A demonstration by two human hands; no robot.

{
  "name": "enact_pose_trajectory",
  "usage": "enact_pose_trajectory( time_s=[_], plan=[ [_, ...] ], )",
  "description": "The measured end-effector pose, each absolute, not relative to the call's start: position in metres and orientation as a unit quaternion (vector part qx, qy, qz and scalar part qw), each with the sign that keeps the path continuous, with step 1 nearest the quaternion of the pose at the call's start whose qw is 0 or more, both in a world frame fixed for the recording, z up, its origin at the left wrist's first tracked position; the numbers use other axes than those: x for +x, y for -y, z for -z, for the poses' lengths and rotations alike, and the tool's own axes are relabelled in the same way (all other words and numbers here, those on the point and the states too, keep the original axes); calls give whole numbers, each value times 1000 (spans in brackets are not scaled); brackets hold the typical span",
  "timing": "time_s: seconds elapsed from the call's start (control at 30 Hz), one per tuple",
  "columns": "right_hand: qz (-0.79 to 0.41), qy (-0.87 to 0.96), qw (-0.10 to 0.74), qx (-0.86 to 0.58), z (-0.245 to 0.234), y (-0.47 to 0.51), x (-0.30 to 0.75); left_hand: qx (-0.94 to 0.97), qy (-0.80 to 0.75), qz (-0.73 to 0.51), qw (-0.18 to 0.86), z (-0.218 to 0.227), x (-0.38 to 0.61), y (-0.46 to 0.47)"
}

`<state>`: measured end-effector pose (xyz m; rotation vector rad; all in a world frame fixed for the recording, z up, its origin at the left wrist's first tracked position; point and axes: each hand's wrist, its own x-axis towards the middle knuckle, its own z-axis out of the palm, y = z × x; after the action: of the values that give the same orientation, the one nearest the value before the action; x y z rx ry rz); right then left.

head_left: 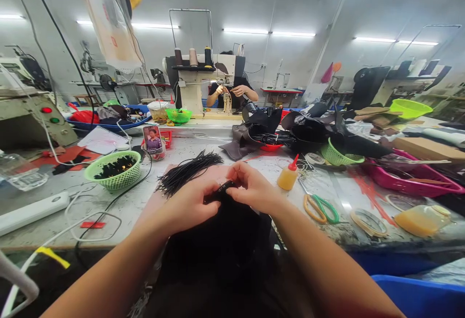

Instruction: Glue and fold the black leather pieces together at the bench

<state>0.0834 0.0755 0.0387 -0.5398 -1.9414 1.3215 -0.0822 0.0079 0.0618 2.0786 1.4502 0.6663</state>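
My left hand (192, 204) and my right hand (256, 187) are close together over the near edge of the table. Between them is a small black piece (225, 186) with a row of pale marks along its edge, pinched by the fingers of both hands. Dark material hangs below it, and where one ends and the other begins cannot be seen. Just beyond my left hand, a bundle of thin black cords (189, 171) lies on a pinkish sheet (154, 206). A bottle of yellowish liquid with a red tip (286, 177) stands right of my right hand.
On the left are a green basket of black bits (121, 177), a phone (153, 141) and white cables. Scissors (320, 209), tape rolls (368, 222) and a lying jar (423, 220) are on the right. Dark leather pieces (241, 141) are piled behind. Another person (232, 92) sits at a sewing machine.
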Motion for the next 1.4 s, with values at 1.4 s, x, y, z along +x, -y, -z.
enact_pose_trajectory(
  time_s=[1.4],
  plan=[
    [-524,729,357,-259,-26,-75,75,718,-536,-308,321,-52,-84,-8]
  ],
)
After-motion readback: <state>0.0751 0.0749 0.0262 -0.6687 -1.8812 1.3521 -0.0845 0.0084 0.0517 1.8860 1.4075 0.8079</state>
